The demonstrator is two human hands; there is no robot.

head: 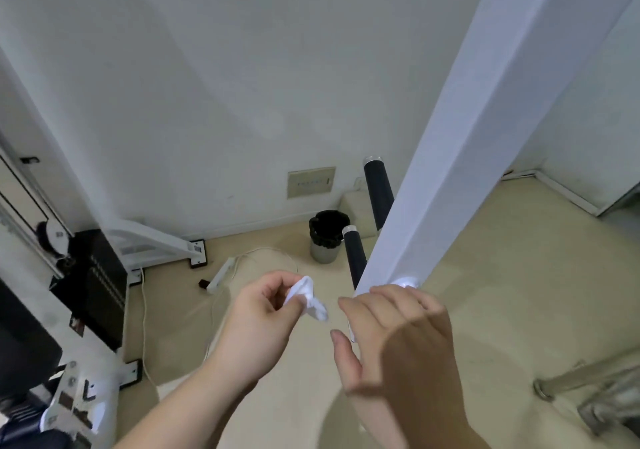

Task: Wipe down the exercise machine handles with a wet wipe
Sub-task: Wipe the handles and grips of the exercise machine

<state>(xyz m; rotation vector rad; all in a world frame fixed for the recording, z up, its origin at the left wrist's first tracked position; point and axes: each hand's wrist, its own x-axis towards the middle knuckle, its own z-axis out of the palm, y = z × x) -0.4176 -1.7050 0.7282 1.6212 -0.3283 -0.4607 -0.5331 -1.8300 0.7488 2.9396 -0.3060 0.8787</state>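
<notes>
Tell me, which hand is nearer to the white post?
Right. The right hand is at the lower end of the post; the left hand is apart, to its left, pinching the wipe.

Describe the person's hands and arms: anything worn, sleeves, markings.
The left hand and right hand are bare: no gloves, rings or watch. The left forearm and right forearm show no sleeve up to the picture's lower edge. No markings visible.

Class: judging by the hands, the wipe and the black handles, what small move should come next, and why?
Probably bring the wipe forward onto the nearer black handle. The left hand pinches it bunched, clear of that handle and the farther handle, and the right hand is open by the white post.
</notes>
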